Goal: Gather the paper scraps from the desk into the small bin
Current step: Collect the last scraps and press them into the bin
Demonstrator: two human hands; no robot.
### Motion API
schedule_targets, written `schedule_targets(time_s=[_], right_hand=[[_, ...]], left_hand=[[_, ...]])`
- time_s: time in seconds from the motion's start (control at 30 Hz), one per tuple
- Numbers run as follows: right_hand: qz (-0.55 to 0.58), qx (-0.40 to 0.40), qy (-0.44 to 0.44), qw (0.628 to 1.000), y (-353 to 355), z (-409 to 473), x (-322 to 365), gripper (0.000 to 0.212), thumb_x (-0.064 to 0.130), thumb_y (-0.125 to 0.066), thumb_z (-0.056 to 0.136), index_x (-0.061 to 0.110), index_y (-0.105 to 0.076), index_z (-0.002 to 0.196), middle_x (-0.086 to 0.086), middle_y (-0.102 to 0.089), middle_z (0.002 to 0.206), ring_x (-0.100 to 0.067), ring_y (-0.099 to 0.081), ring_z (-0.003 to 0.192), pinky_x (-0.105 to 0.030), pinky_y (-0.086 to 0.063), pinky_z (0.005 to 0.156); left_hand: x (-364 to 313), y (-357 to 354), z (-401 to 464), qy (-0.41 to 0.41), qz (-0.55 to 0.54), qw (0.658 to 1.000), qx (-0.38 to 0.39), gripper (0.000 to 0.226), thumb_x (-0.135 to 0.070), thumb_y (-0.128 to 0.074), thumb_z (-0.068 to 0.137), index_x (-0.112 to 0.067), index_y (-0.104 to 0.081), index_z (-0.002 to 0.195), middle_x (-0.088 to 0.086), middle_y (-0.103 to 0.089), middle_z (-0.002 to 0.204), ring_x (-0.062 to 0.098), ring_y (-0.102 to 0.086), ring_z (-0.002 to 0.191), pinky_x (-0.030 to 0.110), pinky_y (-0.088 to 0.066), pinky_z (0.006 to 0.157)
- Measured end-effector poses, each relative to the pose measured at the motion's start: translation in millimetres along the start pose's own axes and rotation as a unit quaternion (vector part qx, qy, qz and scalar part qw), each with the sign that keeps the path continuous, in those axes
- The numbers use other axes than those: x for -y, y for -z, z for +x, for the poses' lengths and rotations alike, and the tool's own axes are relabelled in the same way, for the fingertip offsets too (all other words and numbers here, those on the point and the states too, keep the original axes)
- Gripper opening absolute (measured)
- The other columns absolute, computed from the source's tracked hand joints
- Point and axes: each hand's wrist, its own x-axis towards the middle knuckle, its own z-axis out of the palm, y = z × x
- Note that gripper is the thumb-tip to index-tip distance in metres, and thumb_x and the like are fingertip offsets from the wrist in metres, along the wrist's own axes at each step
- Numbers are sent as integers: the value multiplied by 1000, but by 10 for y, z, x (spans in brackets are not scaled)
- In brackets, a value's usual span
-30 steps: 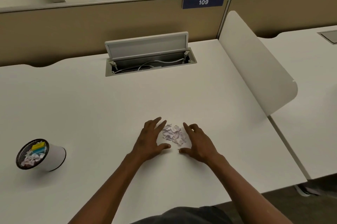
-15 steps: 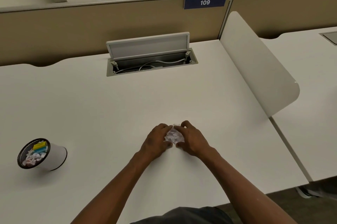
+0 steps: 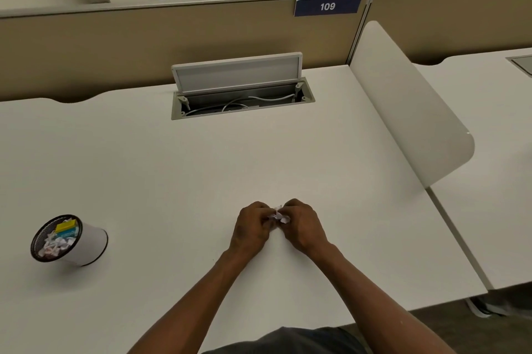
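A small clump of white paper scraps (image 3: 278, 216) sits pinched between my two hands on the white desk (image 3: 178, 169), near its front middle. My left hand (image 3: 251, 227) and my right hand (image 3: 302, 226) are curled around the clump from either side, fingertips meeting, so most of the paper is hidden. The small bin (image 3: 69, 240), a white cylinder with a black mesh rim, stands far to the left on the desk and holds white scraps and a yellow and blue item.
An open cable hatch (image 3: 241, 94) with white cords lies at the back of the desk. A curved white divider (image 3: 411, 111) borders the right side, with another desk beyond it. A tan partition with a "109" sign (image 3: 327, 5) closes the back.
My hands, spread on either side of the loose scraps a second ago, have closed inward and bunched the scraps into a tight clump between my fingers.
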Motion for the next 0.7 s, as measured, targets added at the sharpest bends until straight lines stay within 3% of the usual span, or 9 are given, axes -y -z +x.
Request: schedule_targets(time_s=[0.17, 0.3, 0.37, 0.5, 0.63, 0.7], right_hand=[[58, -4, -17, 998, 38, 26, 20, 10, 18, -71, 85, 15, -79, 90, -4, -72, 92, -16, -65, 81, -22, -43, 68], [100, 20, -39, 994, 62, 62, 57, 13, 27, -79, 80, 15, -77, 78, -2, -75, 82, -11, -63, 70, -27, -46, 61], [124, 36, -44, 991, 73, 88, 109, 14, 34, -83, 77, 21, -79, 79, 5, -76, 82, -2, -65, 71, -17, -48, 61], [134, 47, -33, 989, 90, 176, 335, 16, 42, -83, 75, 28, -80, 83, 9, -77, 84, 0, -68, 75, -19, -52, 63], [148, 53, -13, 987, 84, 290, 709, 15, 32, -83, 75, 25, -80, 88, 5, -78, 89, -7, -71, 79, -29, -58, 70], [155, 65, 2, 986, 61, 356, 930, 14, 30, -82, 75, 24, -80, 88, 5, -78, 88, -9, -71, 76, -28, -56, 66]], left_hand=[[0, 30, -32, 107, -100, 989, -34, 14, -15, -84, 77, -19, -80, 90, -9, -75, 88, 3, -70, 83, 20, -55, 74], [39, 111, -88, 158, -130, 978, -24, 14, -22, -84, 79, -23, -81, 92, -10, -78, 91, 2, -72, 85, 18, -56, 76], [51, 192, -125, 177, -152, 972, -27, 13, -25, -84, 79, -26, -81, 91, -12, -78, 89, 1, -72, 85, 17, -55, 74], [58, 445, -178, 178, -167, 968, -55, 14, -34, -85, 77, -30, -81, 90, -16, -77, 88, -4, -70, 83, 12, -51, 71], [91, 827, -222, 167, -170, 967, -94, 17, -33, -86, 76, -30, -81, 92, -18, -77, 88, -5, -69, 83, 9, -48, 70], [124, 1041, -266, 165, -173, 965, -107, 16, -32, -85, 77, -30, -81, 92, -19, -77, 88, -5, -70, 83, 13, -49, 72]])
